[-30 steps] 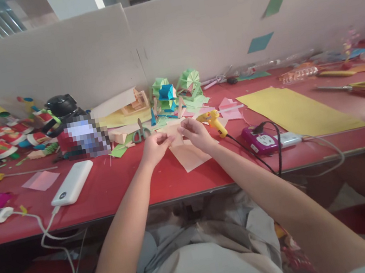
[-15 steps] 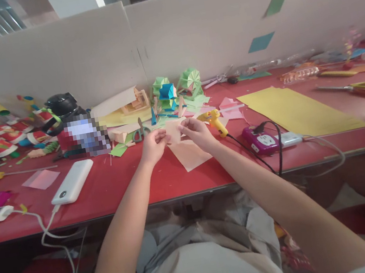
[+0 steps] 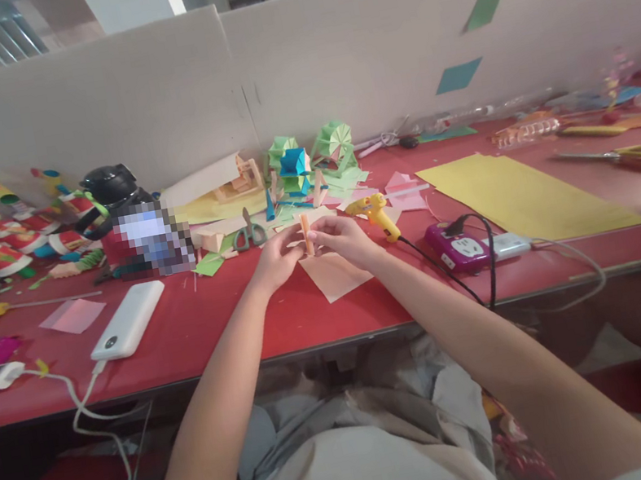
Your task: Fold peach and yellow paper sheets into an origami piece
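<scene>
Between both hands stands a narrow upright piece of folded orange paper. My left hand has its fingers closed at the paper's left side. From the right, my right hand pinches the same piece with thumb and fingers. Under the hands a flat peach paper sheet lies on the red table. Just beyond the right hand is a yellow glue gun. Green-handled scissors lie past the left hand.
Green and blue folded paper models stand behind the hands. At the right are a purple power socket with cables and a yellow sheet. A white power bank and a black-lidded bottle are at the left.
The small paper, held as a broad flat piece before, now shows as a narrow orange upright strip. Both hands have come slightly closer together around it.
</scene>
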Available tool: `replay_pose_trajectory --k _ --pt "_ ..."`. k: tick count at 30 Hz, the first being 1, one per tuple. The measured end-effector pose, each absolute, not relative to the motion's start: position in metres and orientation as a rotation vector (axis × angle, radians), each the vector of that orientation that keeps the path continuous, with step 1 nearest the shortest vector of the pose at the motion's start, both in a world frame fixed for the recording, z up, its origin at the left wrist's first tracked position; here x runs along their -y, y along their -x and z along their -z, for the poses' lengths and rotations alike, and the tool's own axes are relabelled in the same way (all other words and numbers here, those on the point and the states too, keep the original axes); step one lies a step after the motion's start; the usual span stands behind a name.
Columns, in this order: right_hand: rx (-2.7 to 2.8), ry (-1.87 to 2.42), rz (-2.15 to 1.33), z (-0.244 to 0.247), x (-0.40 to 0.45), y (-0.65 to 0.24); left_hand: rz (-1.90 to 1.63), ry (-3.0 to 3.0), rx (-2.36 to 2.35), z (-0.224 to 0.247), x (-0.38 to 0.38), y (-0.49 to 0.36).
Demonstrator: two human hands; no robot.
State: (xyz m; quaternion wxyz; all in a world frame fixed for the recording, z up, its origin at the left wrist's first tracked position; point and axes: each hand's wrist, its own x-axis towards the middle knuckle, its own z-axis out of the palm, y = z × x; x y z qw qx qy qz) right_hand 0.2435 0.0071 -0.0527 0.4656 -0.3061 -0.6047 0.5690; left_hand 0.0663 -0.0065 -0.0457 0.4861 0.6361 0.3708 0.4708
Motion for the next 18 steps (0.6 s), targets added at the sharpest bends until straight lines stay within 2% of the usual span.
replay_pose_trajectory --k 3,8,14,18 --pt "1.477 0.734 -1.379 0.054 -0.009 -0.243 -1.058 -1.434 -0.839 0.042 0.009 -0.066" --pt "1.438 0.749 -1.214 0.064 -0.017 -0.242 -1.281 -1.433 -1.125 0.047 0.003 -0.061" --pt "1.621 0.849 -0.956 0.058 -0.009 -0.241 -1.334 -1.395 -1.081 0.051 -0.001 -0.061" --pt "1.768 0.876 -0.977 0.049 0.0 -0.24 -1.38 -1.415 -1.155 0.05 0.001 -0.062"
